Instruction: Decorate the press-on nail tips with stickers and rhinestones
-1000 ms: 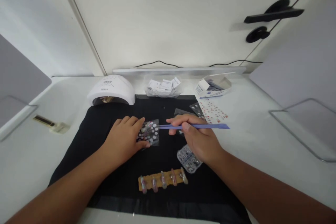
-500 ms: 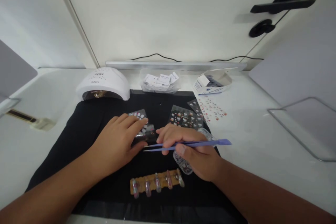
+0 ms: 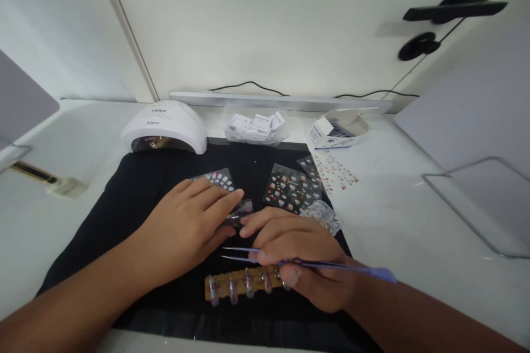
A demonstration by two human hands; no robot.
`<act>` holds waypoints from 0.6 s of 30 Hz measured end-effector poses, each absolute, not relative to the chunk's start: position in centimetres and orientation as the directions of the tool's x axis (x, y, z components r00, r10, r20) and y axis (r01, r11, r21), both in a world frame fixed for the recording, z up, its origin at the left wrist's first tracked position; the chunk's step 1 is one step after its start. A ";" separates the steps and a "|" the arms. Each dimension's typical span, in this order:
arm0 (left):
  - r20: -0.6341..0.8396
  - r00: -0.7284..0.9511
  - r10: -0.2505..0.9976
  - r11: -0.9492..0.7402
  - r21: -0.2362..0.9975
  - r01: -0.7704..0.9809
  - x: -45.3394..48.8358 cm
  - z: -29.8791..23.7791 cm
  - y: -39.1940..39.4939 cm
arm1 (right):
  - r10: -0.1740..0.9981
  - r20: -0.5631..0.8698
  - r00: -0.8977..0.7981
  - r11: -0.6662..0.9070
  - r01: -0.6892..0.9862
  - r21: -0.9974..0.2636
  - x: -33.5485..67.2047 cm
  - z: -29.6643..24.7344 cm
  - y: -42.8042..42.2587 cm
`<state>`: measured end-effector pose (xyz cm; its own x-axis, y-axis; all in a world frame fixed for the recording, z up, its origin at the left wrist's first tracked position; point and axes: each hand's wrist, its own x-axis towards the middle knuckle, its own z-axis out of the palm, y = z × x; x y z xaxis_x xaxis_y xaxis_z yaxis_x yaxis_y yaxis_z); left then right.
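Note:
Lilac tweezers (image 3: 348, 266) lie in my right hand (image 3: 302, 251), which is closed round them with the thin tips apart and pointing left. My left hand (image 3: 190, 220) has its thumb and index finger at a small clear sticker sheet (image 3: 242, 208), which its fingers partly cover. The right fingertips reach that sheet's right edge. Below the tweezers lies a tan strip (image 3: 226, 281) bearing several glossy decorated false nails (image 3: 249, 284); my right thumb hides its right end. Another sheet with white oval designs (image 3: 221, 177) lies behind my left hand.
A black mat (image 3: 178, 309) covers the white table. Dark sticker sheets (image 3: 290, 187) and a clear case of small pieces (image 3: 325, 215) lie right. Behind stand a white nail lamp (image 3: 165, 121), a tub of packets (image 3: 254, 127) and an open box (image 3: 335, 131). A bottle (image 3: 66, 186) lies left.
My right hand has come down nearer to me with the tweezers, now over the right end of the nail strip. The clear case behind it shows more. My left hand has barely moved.

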<state>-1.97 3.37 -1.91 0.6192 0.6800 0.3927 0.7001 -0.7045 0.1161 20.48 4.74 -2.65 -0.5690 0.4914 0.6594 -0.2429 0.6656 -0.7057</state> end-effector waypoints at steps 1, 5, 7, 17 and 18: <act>0.401 0.622 0.673 -0.709 0.109 0.697 -2.0 -1.8 3.3 | 0.487 0.663 -0.568 0.670 -0.244 -0.701 20.5 -2.7 4.7; 0.440 0.609 0.660 -0.709 0.096 0.699 -2.1 -1.6 3.2 | 0.499 0.696 -0.516 0.693 -0.244 -0.678 20.7 -3.1 4.6; 0.511 0.551 0.659 -0.685 0.105 0.721 -2.3 -1.6 3.0 | 0.511 0.712 -0.481 0.704 -0.240 -0.668 21.0 -3.2 4.6; 0.373 0.181 0.910 -0.402 0.899 0.171 -1.8 -3.4 2.6 | 0.569 0.760 -0.313 0.715 -0.267 -0.646 21.3 -3.5 3.9; 0.336 0.200 0.921 -0.360 0.927 0.103 -1.7 -3.5 2.5 | 0.574 0.759 -0.306 0.712 -0.272 -0.648 21.3 -3.5 3.8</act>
